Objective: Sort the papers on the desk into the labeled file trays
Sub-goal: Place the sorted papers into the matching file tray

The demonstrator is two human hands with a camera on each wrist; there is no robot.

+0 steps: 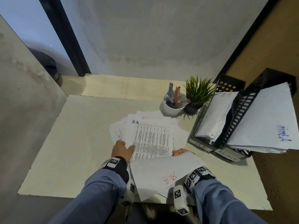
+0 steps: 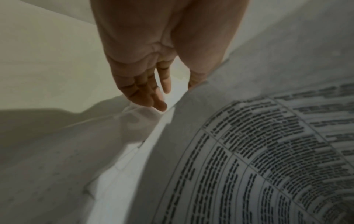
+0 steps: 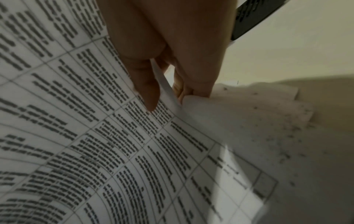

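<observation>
A loose pile of printed papers (image 1: 152,135) lies mid-desk, its top sheet marked "H.R". My left hand (image 1: 123,148) rests on the pile's left edge, and in the left wrist view its straight fingers (image 2: 153,97) touch the paper. My right hand (image 1: 178,151) pinches the edge of one sheet (image 1: 161,172) and holds it folded back toward me, with a red "H.R" showing through it. The right wrist view shows that sheet's edge (image 3: 165,86) between thumb and fingers. Two black trays hold papers at the right: the HR tray (image 1: 228,85) and the ADMIN tray (image 1: 241,115).
A white cup of pens (image 1: 173,105) and a small potted plant (image 1: 197,94) stand just behind the pile, beside the trays. The pale desk (image 1: 77,143) stretches to the left of the pile. Walls close in behind and on both sides.
</observation>
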